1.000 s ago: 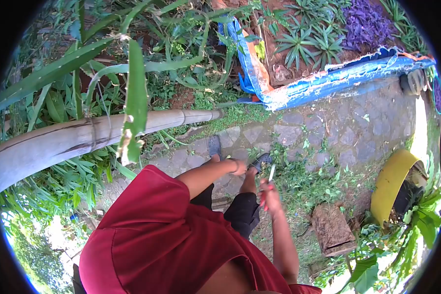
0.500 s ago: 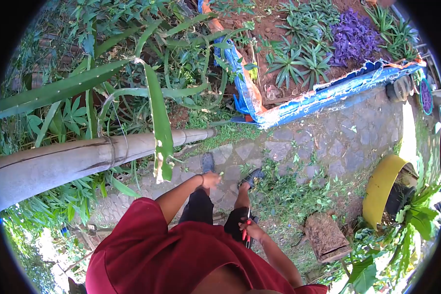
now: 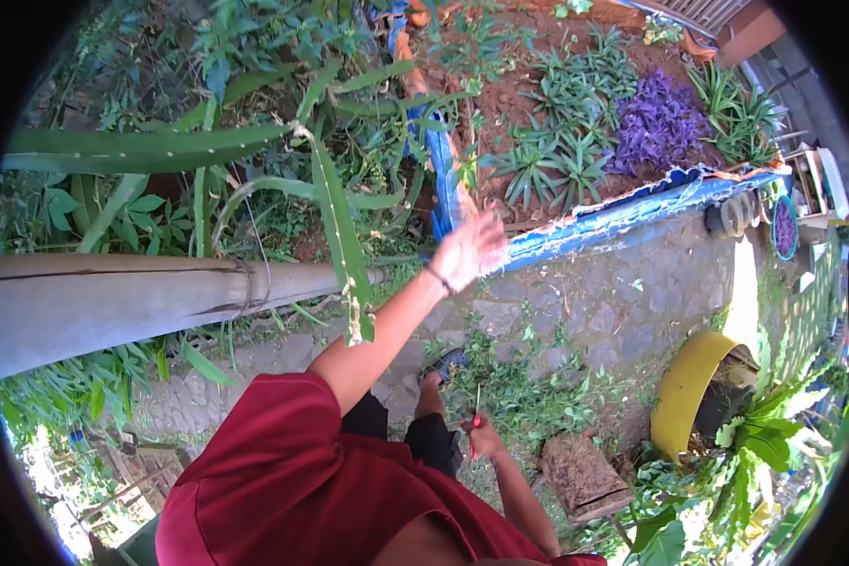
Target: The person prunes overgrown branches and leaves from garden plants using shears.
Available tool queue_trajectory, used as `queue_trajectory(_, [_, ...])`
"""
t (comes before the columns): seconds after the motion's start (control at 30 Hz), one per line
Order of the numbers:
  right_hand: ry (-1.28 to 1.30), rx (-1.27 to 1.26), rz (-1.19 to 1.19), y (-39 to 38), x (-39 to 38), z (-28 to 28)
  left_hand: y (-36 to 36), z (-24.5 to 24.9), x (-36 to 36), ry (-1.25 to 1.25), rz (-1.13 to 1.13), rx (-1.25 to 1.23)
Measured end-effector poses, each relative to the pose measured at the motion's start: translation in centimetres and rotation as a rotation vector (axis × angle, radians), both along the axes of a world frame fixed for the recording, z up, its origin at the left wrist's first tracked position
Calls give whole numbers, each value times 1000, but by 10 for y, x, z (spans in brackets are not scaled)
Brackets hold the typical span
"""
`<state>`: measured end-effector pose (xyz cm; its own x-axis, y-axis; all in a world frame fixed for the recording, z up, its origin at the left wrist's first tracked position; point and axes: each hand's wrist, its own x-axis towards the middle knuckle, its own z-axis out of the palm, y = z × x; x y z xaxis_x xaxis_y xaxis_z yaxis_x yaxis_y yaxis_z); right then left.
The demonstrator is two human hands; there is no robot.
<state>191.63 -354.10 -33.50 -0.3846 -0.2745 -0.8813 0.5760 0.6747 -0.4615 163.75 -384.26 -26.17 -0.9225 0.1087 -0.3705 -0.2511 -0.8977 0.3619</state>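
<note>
My left hand (image 3: 470, 247) is stretched forward over the near corner of the blue-edged bed (image 3: 575, 229), slightly blurred, fingers spread with nothing visible in them. Whether it touches the edge I cannot tell. A dark band circles that wrist. Low in the middle, my right hand (image 3: 484, 439) is closed around red-handled shears (image 3: 476, 418), whose thin blade points forward, away from me. Cut-looking green stems and leaves (image 3: 538, 391) lie on the stone path just beyond the shears. A spiny green cactus stem (image 3: 340, 222) hangs left of my left forearm.
A thick grey pole (image 3: 132, 302) crosses the left side below dense plants. Purple plants (image 3: 660, 123) and spiky green ones grow in the bed. To the right are a yellow curved container (image 3: 679, 396), a brown block (image 3: 580, 476) and a leafy fern (image 3: 774, 429).
My left hand has swung forward and right from near my feet to the bed's corner, fingers now spread. My right hand still holds the shears. The view has shifted.
</note>
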Motion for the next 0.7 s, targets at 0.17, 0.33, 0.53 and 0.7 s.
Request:
queue_trajectory(0.17, [183, 210, 197, 20, -29, 44, 50, -63, 158, -158, -982, -697])
queue_trajectory(0.33, [212, 311, 124, 73, -17, 28, 3, -48, 336, 251, -1383, -1432])
queue_trajectory(0.53, [22, 385, 222, 134, 21, 14, -86, -27, 423, -538, -713, -992])
queue_trajectory(0.7, [-64, 517, 331, 144, 18, 22, -129, 3, 418, -523, -731, -1171])
